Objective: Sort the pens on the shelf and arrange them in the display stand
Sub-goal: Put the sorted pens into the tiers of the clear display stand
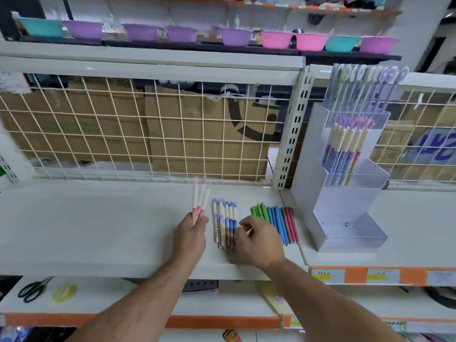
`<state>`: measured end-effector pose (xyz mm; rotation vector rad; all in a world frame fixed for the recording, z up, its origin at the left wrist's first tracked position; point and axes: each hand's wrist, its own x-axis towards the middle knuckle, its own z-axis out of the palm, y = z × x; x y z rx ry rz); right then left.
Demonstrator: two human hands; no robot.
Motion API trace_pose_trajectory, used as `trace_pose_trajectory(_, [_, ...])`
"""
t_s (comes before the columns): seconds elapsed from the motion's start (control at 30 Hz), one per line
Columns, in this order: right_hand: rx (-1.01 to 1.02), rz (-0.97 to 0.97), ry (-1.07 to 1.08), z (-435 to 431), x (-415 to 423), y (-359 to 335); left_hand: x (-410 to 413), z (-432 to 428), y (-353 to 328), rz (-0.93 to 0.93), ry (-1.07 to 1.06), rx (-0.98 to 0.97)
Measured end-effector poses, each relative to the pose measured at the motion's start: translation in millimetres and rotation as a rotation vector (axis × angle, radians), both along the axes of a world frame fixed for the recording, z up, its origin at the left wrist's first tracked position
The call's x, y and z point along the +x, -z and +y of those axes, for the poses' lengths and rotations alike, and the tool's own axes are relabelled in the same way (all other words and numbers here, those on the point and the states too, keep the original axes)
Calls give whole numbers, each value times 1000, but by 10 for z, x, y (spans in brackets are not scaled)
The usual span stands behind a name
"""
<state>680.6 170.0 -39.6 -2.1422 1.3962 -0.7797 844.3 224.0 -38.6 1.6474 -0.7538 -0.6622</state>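
My left hand (191,233) grips a small bunch of pink-and-white pens (200,199), tips pointing away, above the white shelf (98,223). A row of white pens with blue caps (223,218) lies flat just to its right. My right hand (256,240) hovers over that row's near ends with curled fingers; whether it pinches a pen is hidden. Green, blue and red pens (276,219) lie side by side further right. The tiered clear display stand (345,193) stands at the right, its upper tiers holding purple and cream pens, its lower tiers bare.
A wire grid (153,129) backs the shelf, with cardboard boxes behind it. A slotted upright post (291,134) divides the shelves. On the lower shelf lie black scissors (33,290) and a yellow tape roll (64,292). Coloured bowls (237,37) line the top shelf.
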Motion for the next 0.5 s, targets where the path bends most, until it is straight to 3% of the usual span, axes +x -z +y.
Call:
trace_pose_trajectory(0.17, [187, -354, -22, -80, -4, -368, -452, -118, -168, 329, 123, -84])
trace_pose_trajectory(0.27, [259, -474, -65, -134, -145, -540, -727, -165, -248, 282, 202, -47])
trace_pose_trajectory(0.5, [224, -504, -54, -428, -722, -639, -1308, -321, -403, 260, 332, -43])
